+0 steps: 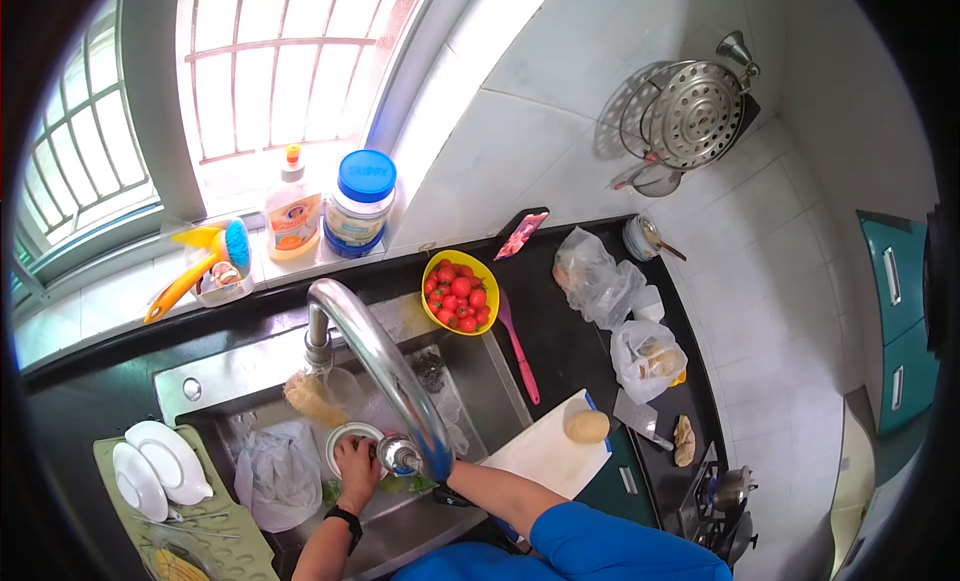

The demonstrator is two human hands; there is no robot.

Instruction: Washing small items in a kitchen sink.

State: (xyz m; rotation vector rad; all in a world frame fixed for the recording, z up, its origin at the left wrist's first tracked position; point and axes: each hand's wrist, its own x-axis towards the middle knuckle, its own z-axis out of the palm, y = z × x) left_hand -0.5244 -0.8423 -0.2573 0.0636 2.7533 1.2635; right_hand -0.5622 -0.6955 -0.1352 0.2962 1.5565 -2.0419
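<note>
In the sink [420, 525], my left hand [355, 468] grips a white bowl [336, 440], its fingers over the rim and reaching inside. A dark band circles that wrist. My right forearm [502, 491] comes in from the right and ends behind the curved chrome faucet [375, 341], which hides the right hand. Left of the bowl lies a crumpled white plastic bag [279, 476]. Above the bowl rests a tan fibrous scrubber, probably a loofah [311, 397]. Bits of green leaf [331, 493] show beside the bowl.
A yellow bowl of small red tomatoes [459, 292] stands at the sink's back corner, beside a pink spatula [519, 348]. A potato-like tuber [587, 426] sits on a white cutting board [536, 450]. Further right lie a cleaver [636, 416] and plastic bags [649, 359]. White dishes [169, 461] fill a green drying mat.
</note>
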